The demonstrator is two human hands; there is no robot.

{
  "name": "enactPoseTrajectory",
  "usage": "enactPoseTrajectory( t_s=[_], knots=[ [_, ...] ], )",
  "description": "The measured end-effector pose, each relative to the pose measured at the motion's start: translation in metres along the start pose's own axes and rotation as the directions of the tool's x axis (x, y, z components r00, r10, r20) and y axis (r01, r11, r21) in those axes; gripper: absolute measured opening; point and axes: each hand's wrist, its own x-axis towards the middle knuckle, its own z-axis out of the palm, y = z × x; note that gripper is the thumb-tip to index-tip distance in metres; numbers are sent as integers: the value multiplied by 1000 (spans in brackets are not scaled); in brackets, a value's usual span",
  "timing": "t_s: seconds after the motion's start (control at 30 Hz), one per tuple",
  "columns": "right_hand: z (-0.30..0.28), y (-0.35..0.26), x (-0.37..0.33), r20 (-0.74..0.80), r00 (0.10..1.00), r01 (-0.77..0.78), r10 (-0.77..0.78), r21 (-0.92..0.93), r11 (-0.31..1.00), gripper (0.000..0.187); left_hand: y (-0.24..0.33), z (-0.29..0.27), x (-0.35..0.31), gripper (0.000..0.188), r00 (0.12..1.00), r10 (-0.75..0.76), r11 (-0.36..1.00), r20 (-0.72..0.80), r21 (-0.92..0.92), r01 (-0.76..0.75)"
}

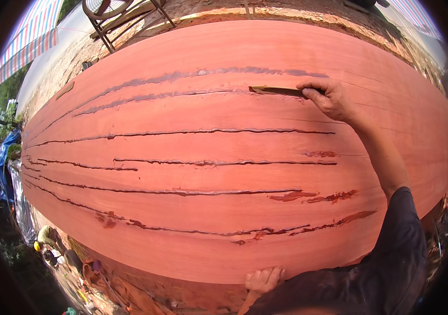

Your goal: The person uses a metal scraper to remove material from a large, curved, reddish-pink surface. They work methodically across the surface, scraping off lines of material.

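A large reddish wooden slab (218, 118) fills most of the view, marked by several long cracks lined with dark, glossy filler. Over its far right part, my right hand (329, 100) grips one end of a thin, flat scraper (279, 91) with a pale edge and dark face. The scraper lies low over the second filler streak (155, 96) from the far side; whether its whole edge touches is unclear. My left hand (265, 280) rests at the slab's near edge with its fingers curled in. Its palm side is hidden.
Smeared filler patches (334, 197) mark the slab's near right area. Beyond the far edge stands a round metal fan (105, 8) on a frame. A small flat strip (65, 90) lies at the far left. People (50, 247) and orange cloth (134, 289) appear at lower left.
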Motion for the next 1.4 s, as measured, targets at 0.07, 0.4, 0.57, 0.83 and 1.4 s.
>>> enactPoseTrajectory(
  t_s=[0.07,0.4,0.57,0.83,1.4],
  knots=[
    [5,4,18,99,984,-167,149,207,964,19,0,-2,1,13,1000,17,1000,11,13,-17],
    [16,19,66,233,943,-292,237,238,926,27,2,-2,3,14,1000,0,1000,-2,1,0],
    [24,16,86,311,926,-277,214,175,945,36,2,-4,5,15,1000,8,1000,5,-12,-8],
    [45,5,125,297,949,130,-102,-74,989,33,1,-3,4,14,1000,11,1000,4,6,-11],
    [39,15,129,263,937,285,-232,-186,940,27,3,-4,7,14,1000,0,1000,4,-7,0]
  ],
)
